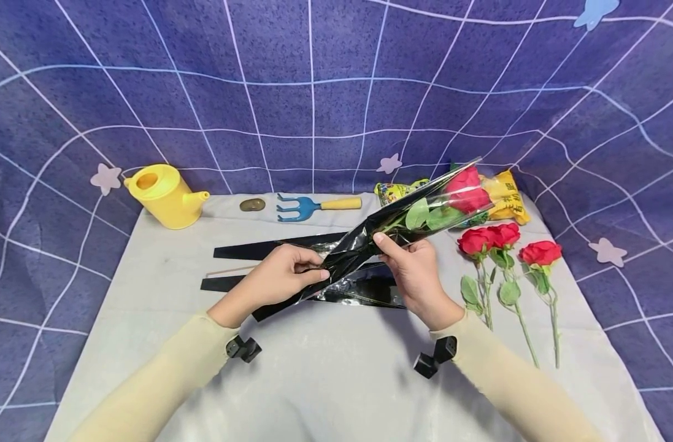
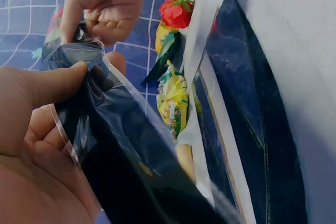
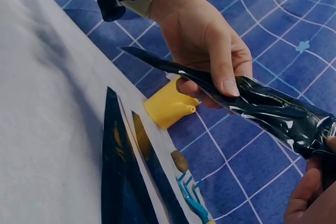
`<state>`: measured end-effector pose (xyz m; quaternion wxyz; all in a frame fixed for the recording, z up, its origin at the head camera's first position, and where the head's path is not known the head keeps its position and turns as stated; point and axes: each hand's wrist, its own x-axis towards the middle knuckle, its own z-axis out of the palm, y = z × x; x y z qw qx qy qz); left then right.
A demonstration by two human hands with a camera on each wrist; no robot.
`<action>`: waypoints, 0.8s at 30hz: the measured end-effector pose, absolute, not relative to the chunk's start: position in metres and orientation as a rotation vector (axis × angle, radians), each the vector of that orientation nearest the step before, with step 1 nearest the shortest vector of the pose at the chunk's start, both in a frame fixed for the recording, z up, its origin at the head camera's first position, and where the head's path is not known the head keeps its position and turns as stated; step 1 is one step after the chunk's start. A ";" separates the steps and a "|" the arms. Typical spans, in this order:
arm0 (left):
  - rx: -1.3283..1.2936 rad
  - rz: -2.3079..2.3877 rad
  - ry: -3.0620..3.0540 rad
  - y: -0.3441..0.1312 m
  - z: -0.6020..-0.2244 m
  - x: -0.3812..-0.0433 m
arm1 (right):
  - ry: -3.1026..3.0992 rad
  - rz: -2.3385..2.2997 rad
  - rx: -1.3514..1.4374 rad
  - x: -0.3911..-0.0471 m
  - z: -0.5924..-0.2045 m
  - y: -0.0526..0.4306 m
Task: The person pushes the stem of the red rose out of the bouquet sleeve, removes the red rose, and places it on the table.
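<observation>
A black-and-clear plastic flower sleeve (image 1: 347, 253) is held slantwise above the table, with a red rose (image 1: 469, 191) and its green leaves inside the clear upper end. My left hand (image 1: 283, 273) pinches the lower, narrow part between thumb and fingers; in the right wrist view the black tail of the sleeve (image 3: 273, 116) sticks out past this hand. Just below the leaves my right hand (image 1: 416, 273) grips the sleeve, thumb on top. The rose's stem is hidden by the black film. Beneath the hands lie more flat black sleeves (image 1: 248, 250).
Three red roses (image 1: 540, 253) with stems lie at the right. Along the back stand or lie a yellow watering can (image 1: 170, 199), a brown stone (image 1: 252, 204), a blue hand rake (image 1: 303, 207) with yellow handle, and colourful packets (image 1: 510, 196). A thin brown stick (image 1: 231, 271) lies between the flat sleeves.
</observation>
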<state>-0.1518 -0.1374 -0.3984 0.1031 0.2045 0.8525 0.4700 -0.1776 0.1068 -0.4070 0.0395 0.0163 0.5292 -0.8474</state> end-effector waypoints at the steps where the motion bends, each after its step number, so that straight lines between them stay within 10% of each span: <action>1: 0.605 1.396 2.506 -0.136 -0.399 -0.152 | 1.634 -2.593 0.035 -0.177 -0.408 0.106; 24: 0.531 1.340 2.629 -0.138 -0.396 -0.152 | 1.564 -2.542 0.070 -0.175 -0.411 0.109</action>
